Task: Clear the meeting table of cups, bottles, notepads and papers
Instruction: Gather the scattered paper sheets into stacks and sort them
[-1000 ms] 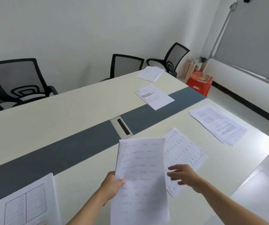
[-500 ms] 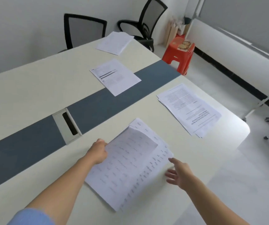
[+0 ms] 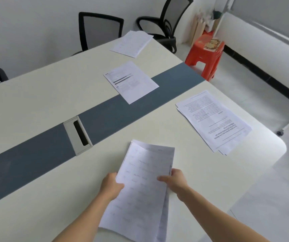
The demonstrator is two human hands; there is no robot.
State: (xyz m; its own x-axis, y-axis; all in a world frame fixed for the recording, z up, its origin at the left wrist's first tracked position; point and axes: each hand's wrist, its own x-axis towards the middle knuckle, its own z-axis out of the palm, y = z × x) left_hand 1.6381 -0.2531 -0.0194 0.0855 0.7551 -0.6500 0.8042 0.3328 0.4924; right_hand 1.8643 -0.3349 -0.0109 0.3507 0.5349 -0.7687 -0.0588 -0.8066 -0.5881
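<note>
Gripping the sheaf of papers [image 3: 143, 189] from both sides, closest in. Pinching its left edge with the left hand [image 3: 111, 186], thumb lying on the top sheet, fingers tucked out of sight underneath. Clamping its right edge with the right hand [image 3: 176, 180], thumb stretching across the page, fingers curling round the edge. Holding the sheaf lengthwise over the near half of the cream table [image 3: 35, 180], far corner of the top sheet bending up a little. Touching the tabletop or not: impossible to tell. Writing on the pages showing too faint and blurred to read.

Just beyond and to the left, sitting in the grey strip [image 3: 26, 159] running across the table's middle: a pale cable hatch [image 3: 78, 135] with a dark slot. Lying flat to the right, well apart from the sheaf and near the table's rounded corner: a fanned stack of printed papers [image 3: 211, 119], print upside down from here. Resting farther on, partly on the grey strip and partly on the cream top: a single printed sheet [image 3: 131, 82]. Lying near the far edge: a loose pile of papers [image 3: 132, 43]. Standing behind that edge: a black mesh chair [image 3: 100, 28] and, to its right, a second chair [image 3: 168, 23]. Standing on the floor off the table's far right corner: a red stool [image 3: 205, 55], carrying something flat on its seat.
</note>
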